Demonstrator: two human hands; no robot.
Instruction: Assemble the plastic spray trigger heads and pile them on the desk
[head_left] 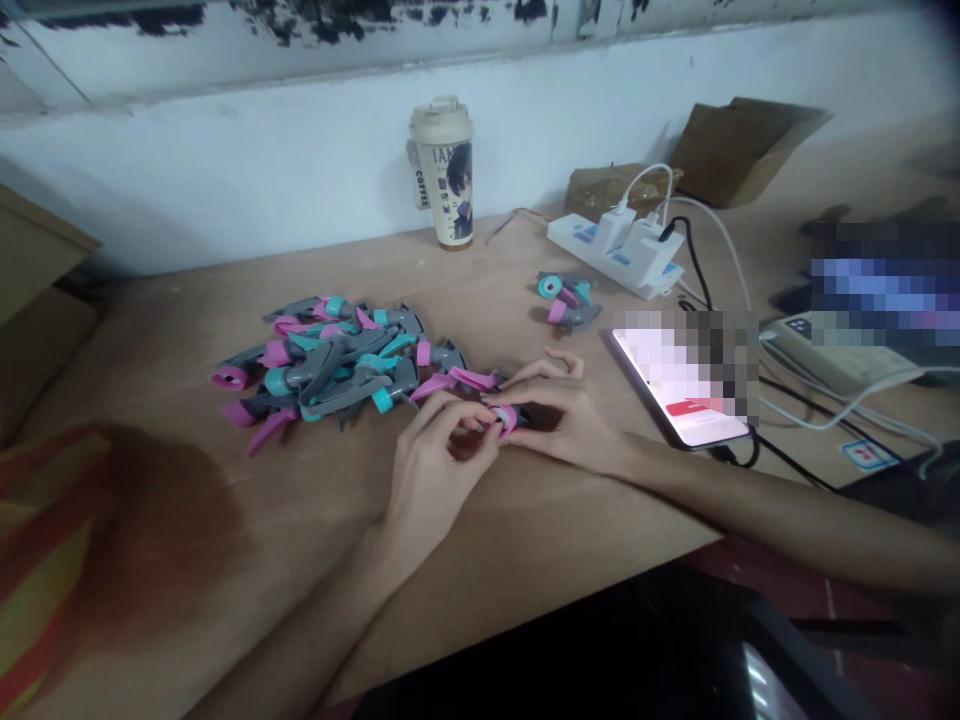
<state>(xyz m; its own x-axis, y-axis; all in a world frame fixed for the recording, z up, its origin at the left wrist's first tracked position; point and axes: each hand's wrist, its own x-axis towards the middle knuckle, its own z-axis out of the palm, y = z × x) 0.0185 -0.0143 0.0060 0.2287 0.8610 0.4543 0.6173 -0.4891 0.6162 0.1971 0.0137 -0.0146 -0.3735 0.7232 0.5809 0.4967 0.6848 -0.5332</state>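
Note:
My left hand (439, 455) and my right hand (559, 410) meet at the middle of the wooden table (225, 560). Both are closed on one small grey spray-trigger part with a pink ring (504, 417), which they pinch between their fingertips. Just left of my hands lies a pile of several grey, pink and teal trigger parts (337, 365). A single finished piece (568, 297) with a teal ring lies apart, farther back and to the right.
A phone (679, 385) with its screen lit lies right of my hands, with a cable attached. Behind it sit a white power strip (619, 250) with chargers, a lidded coffee cup (444, 170) by the wall and cardboard (739, 145) at the back right.

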